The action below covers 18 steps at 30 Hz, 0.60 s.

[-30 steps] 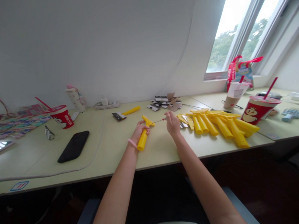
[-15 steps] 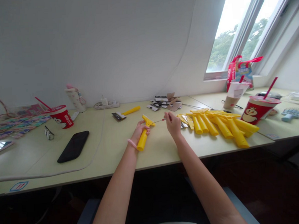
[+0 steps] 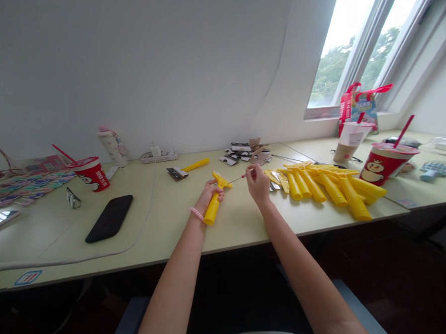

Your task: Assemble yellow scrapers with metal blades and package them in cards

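Observation:
My left hand (image 3: 210, 192) is wrapped round a yellow scraper (image 3: 212, 210), its wide head pointing away and its hollow handle toward me. Between the fingertips of my right hand (image 3: 258, 184) is a thin screwdriver (image 3: 243, 177) with a red part near the shaft. Its shaft reaches left to the scraper's head; whether the tip sits in a screw is too small to tell. Just right of that hand lies a pile of yellow scraper handles (image 3: 314, 187), with loose flat yellow pieces (image 3: 282, 180) at its near side.
A yellow scraper with a black package (image 3: 177, 173) lies behind my left hand, and cards (image 3: 241, 153) lie by the wall. A black phone (image 3: 109, 219), a white cable (image 3: 137, 240) and a red cup (image 3: 92, 175) are left; another red cup (image 3: 383, 166) stands right.
My right hand's fingers have shifted slightly and loosened round the screwdriver, so more of it shows above them. My left hand and the scraper stay in place.

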Available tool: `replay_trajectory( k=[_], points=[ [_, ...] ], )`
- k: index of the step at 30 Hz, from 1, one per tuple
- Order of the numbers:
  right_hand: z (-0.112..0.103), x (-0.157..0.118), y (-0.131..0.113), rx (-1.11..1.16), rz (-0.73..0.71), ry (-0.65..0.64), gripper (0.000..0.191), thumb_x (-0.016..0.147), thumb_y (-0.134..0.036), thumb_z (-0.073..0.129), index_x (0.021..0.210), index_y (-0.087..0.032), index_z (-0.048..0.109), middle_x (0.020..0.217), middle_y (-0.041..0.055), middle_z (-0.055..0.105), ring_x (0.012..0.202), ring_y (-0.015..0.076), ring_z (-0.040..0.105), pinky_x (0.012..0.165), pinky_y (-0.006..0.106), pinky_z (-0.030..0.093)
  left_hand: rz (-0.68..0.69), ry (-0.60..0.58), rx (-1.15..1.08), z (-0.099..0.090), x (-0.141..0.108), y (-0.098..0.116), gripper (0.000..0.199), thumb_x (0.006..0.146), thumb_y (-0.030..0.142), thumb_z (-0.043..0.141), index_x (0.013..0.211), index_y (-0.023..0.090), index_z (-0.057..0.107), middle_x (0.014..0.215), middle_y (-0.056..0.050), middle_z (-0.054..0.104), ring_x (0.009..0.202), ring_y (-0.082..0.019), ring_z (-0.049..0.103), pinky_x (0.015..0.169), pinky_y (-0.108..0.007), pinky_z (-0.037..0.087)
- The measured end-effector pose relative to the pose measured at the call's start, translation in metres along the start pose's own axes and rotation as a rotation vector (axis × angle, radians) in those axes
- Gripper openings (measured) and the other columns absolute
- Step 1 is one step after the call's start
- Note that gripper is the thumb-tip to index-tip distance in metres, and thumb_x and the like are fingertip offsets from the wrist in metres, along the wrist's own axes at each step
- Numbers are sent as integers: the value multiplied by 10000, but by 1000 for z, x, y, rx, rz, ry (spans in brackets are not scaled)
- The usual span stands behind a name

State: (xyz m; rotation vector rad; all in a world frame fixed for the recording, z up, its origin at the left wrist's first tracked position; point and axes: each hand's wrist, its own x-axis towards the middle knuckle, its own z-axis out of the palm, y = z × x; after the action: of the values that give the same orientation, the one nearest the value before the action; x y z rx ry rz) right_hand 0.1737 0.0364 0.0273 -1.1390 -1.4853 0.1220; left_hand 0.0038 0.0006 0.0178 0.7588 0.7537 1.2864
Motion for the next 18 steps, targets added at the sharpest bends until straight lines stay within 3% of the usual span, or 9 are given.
replay_trajectory(
  k=[4,8,12,18],
  points=[
    [0,-1,0,-47,53,-20,303,846,-437,367,793,-193,539,579,15,577,522,160,504,529,246,311,3,-20,5,-1,1,-1,505,623,10,524,1063,205,371,797,-26,512,479,-28,459,404,-128,344],
    [0,0,3,-30,88,-80,286,858,-321,290,908,-202,545,705,32,616,639,187,535,558,261,328,-1,-6,-1,-1,0,-1,518,620,6,519,1070,207,361,802,-29,516,484,-31,466,409,-130,346],
    [0,1,1,-14,12,-30,293,827,-266,303,927,-186,566,770,50,617,739,195,545,619,274,362,0,-3,1,-1,0,-1,516,617,9,523,1068,203,366,792,-29,519,478,-32,468,406,-130,344],
    [-1,-2,-4,20,-41,-42,292,844,-426,386,868,-189,555,599,-1,579,504,130,485,536,230,341,3,-27,19,-1,0,-1,500,621,13,528,1059,201,378,784,-24,527,455,-24,448,407,-133,347]
  ],
)
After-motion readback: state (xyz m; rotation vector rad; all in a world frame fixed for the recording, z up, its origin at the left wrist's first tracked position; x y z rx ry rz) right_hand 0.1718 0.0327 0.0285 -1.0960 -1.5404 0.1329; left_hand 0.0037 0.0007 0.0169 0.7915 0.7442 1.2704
